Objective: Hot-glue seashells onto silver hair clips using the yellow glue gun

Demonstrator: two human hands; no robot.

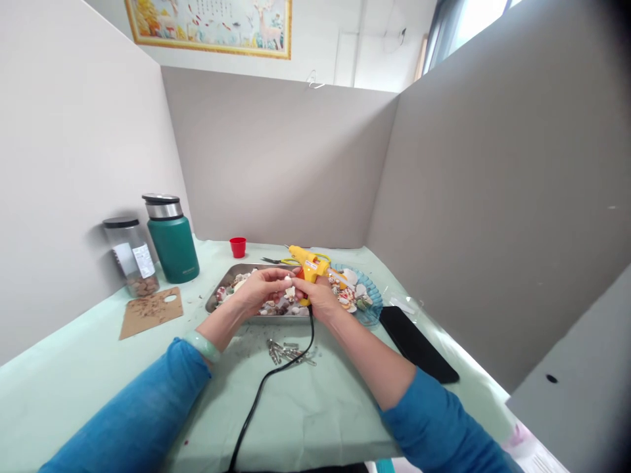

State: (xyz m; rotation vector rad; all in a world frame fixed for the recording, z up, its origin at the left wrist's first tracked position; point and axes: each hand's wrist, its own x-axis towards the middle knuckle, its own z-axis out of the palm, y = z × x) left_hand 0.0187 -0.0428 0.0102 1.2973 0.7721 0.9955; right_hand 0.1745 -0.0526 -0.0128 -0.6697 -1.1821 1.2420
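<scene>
My left hand (261, 289) pinches a small white shell (290, 293) over the metal tray (261, 320). A yellow hot glue gun (311, 265) is in my right hand (321, 297), its nozzle pointing away to the upper left. The thumb and fingertips of my right hand also meet the shell, close to my left fingertips. Beneath both hands, the tray holds many mixed shells, partly hidden by the hands. On the right, a blue scalloped plate (373, 303) carries more shells. The glue gun's black cord (269, 374) runs down toward the front edge.
Metal hair clips (280, 351) lie before the tray. Yellow-handled scissors (290, 261) and a red cup (237, 247) sit behind it. Left stand a green bottle (173, 246), a jar (132, 259) and cardboard (150, 314). A black flat object (419, 345) lies right. Grey panels (280, 157) surround the table.
</scene>
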